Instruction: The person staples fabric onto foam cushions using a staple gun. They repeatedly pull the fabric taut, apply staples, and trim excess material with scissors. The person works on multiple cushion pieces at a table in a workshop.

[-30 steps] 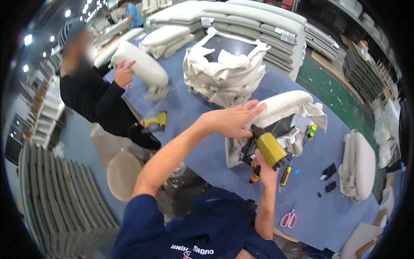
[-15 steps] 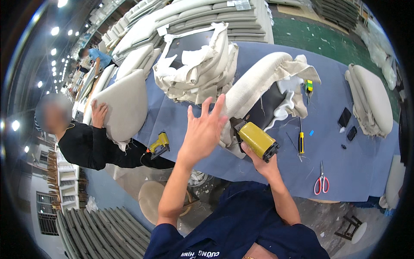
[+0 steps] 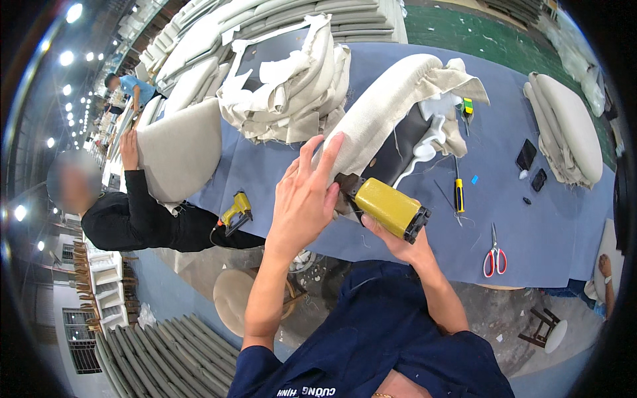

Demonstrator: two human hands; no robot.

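Note:
A padded seat [image 3: 388,93] in beige fabric stands tilted on edge on the table in front of me. Its dark base board [image 3: 401,140] and ragged white padding [image 3: 428,147] show on the right side. My left hand [image 3: 300,202] lies against the seat's near end, fingers stretched out over the fabric and thumb close to the tool's nose. Gripped in my right hand [image 3: 403,244] is a yellow staple gun [image 3: 388,207], its dark nose at the seat's near edge. The gun body hides most of the right fingers.
A stack of beige covers [image 3: 285,99] stands behind left, a second yellow staple gun [image 3: 236,212] near the left edge. To the right lie a screwdriver [image 3: 458,192], scissors [image 3: 494,255], a phone [image 3: 526,154] and folded cushions [image 3: 564,132]. A co-worker [image 3: 133,212] holds another seat [image 3: 182,149].
My left fingers have come closer together, and the hand now rests nearer the gun's nose. The co-worker's hand has moved up their seat. Another person's hand appears at the right edge.

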